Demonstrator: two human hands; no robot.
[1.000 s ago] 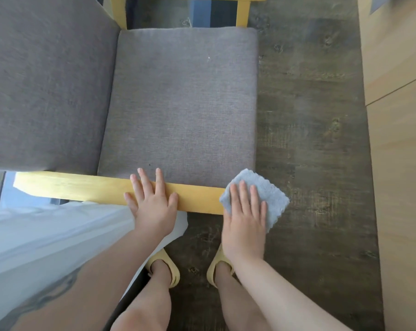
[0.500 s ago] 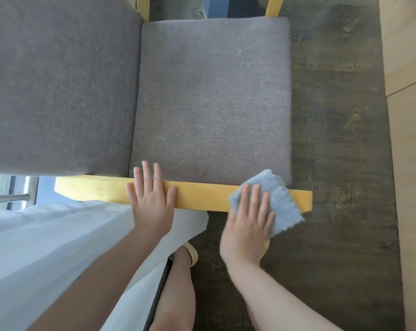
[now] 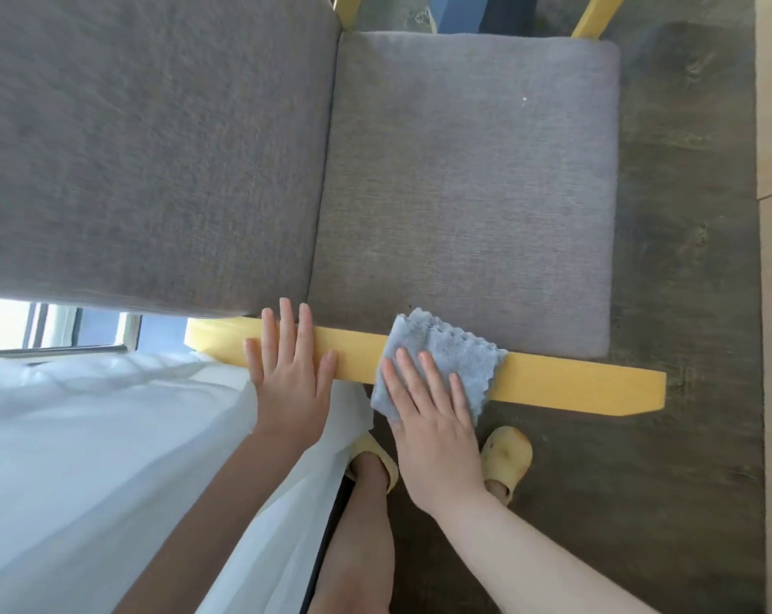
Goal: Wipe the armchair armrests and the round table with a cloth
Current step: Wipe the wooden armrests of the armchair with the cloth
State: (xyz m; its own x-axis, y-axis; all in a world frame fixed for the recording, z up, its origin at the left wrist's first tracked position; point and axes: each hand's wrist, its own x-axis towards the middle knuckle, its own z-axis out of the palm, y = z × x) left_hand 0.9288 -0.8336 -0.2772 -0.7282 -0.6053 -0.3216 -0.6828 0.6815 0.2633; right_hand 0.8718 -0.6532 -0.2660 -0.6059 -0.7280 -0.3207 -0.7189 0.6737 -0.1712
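**Yellow armrest mid-wipe, cloth under flat right hand**

Yellow wooden armrest is the landmark. Right hand lies flat and fully spread on the blue-grey cloth, pressing it onto the armrest near its middle; fingers not curled, so it pins the cloth down, no real grip. Left hand also flat and open, holding nothing, palm on the armrest toward its back end, just beside the cloth but apart from it. Grey seat cushion sits beyond the armrest, grey back cushion beyond its back end. White curtain hangs on the near side by the left forearm. Two yellow slippers on the dark floor below the armrest.

Risks, as judgement: cloth overhangs the near edge of the armrest, so a fast stroke with only palm pressure could let it slip off and drop to the floor. Front end of the armrest looks unwiped and could get skipped. Curtain could snag under the left hand.

Counts: one cloth, two hands, one armrest fully seen, two cushions, two slippers. Second armrest and round table not in view.
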